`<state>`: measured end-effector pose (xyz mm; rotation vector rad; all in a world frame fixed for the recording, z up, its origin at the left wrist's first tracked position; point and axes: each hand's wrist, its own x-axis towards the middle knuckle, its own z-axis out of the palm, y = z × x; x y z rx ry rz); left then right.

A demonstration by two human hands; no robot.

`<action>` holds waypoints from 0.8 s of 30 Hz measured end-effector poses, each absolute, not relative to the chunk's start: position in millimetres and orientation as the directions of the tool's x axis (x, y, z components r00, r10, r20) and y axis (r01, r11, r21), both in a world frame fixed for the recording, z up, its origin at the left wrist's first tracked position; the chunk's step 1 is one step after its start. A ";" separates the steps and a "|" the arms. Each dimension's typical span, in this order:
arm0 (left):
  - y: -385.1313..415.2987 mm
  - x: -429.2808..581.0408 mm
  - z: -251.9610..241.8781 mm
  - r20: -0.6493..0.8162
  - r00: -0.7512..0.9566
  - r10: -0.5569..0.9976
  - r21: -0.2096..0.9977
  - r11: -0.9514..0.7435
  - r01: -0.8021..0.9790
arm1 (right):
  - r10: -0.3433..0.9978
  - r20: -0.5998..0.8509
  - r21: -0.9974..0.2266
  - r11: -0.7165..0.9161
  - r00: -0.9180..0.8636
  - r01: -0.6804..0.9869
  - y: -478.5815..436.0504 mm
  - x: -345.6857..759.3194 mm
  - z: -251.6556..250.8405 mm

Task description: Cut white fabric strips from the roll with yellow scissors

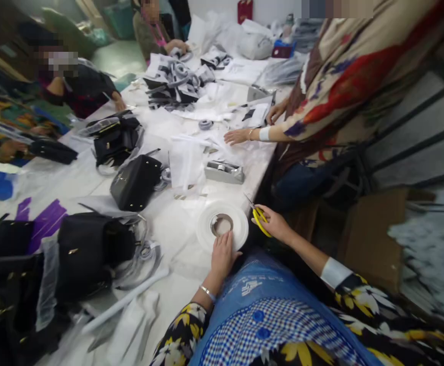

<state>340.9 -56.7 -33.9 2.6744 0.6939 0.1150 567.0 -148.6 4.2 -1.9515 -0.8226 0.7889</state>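
Note:
A wide roll of white tape (203,227) lies at the table's near edge. My left hand (223,256) is on its near side, fingers over the ring towards the core and thumb at the outer edge. Just right of the roll, my right hand (277,223) grips scissors (259,217) by their yellow handles. Their blades point forward and left, away from me. Beyond the roll stands a grey tape dispenser (224,173), which neither hand touches.
Black handbags (88,249) and grey straps line the left side of the white table (168,213). A co-worker's hand (238,136) rests on the table ahead at right. More people work across the table. A cardboard box (374,239) stands on the right, below table height.

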 end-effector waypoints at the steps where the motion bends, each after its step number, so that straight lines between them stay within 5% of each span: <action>1: -56.4 340.0 -36.1 -0.005 0.881 0.473 0.368 -0.818 0.441 | 0.728 -0.274 -0.890 -0.440 0.629 0.122 -171.7 559.3 1.9; 5: -54.2 337.4 -45.3 0.045 0.895 0.444 0.338 -0.850 0.405 | 0.555 -0.489 -0.868 -0.386 0.673 -0.312 -252.7 513.9 -8.3; 11: -47.5 341.9 -52.1 0.027 0.896 0.443 0.289 -0.862 0.417 | 0.489 -0.590 -0.794 -0.212 0.642 -0.569 -307.9 445.8 -24.5; 17: -43.0 354.2 -46.1 -0.061 0.903 0.425 0.261 -0.867 0.425 | 0.480 -0.696 -0.700 -0.288 0.534 -0.653 -296.3 427.5 -37.3; 24: -48.1 371.5 -45.4 -0.094 0.893 0.440 0.198 -0.871 0.450 | 0.526 -0.686 -0.722 -0.410 0.502 -0.558 -279.9 438.7 -49.2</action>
